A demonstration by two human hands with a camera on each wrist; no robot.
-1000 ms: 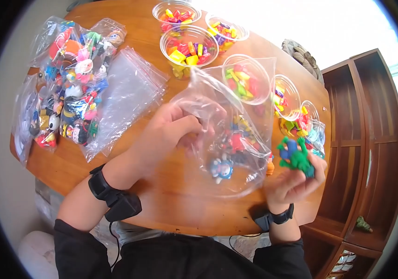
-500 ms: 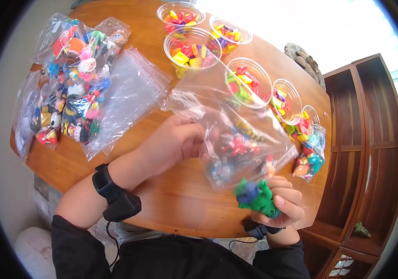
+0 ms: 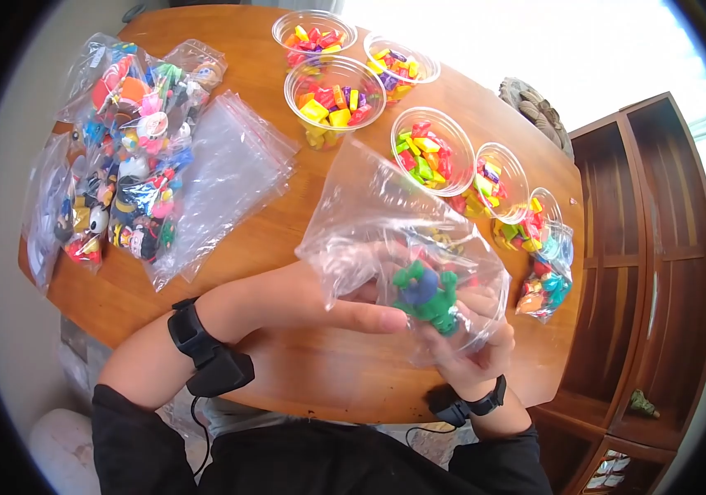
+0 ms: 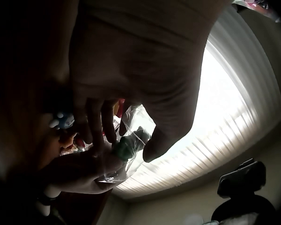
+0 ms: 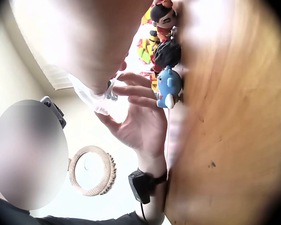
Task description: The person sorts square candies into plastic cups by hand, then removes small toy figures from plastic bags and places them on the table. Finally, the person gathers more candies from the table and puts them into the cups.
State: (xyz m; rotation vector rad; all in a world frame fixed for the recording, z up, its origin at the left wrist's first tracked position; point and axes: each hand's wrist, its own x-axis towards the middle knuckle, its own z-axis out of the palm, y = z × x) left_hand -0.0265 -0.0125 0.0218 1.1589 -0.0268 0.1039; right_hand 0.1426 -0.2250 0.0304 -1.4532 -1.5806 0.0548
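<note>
The right hand (image 3: 475, 338) pinches a green figure with a blue part (image 3: 427, 295) within or behind the clear bag (image 3: 378, 198); the film hides which. Beside it, the left hand (image 3: 345, 301) has its thumb straight and its fingers partly behind the film. In the left wrist view, the left hand's thumb and fingers stand apart around bag film, near the green figure (image 4: 131, 144) at the right hand (image 4: 86, 171). Spread, fairly straight fingers of the left hand (image 5: 143, 124) show in the right wrist view. A blue figure (image 5: 168, 88) and a black-topped one (image 5: 167, 52) stand on the table.
Bagged figures (image 3: 134, 165) and flat clear bags (image 3: 225, 173) lie on the left. Cups of wrapped candy, including one cup (image 3: 336, 103), stand across the back and right. A filled bag (image 3: 547, 280) lies near the right edge, beside a wooden shelf (image 3: 617, 289).
The right hand has carried the green figure left and up to the bag and left hand. The bag's upper part has shifted and now stands raised, with the left thumb stretched toward the figure.
</note>
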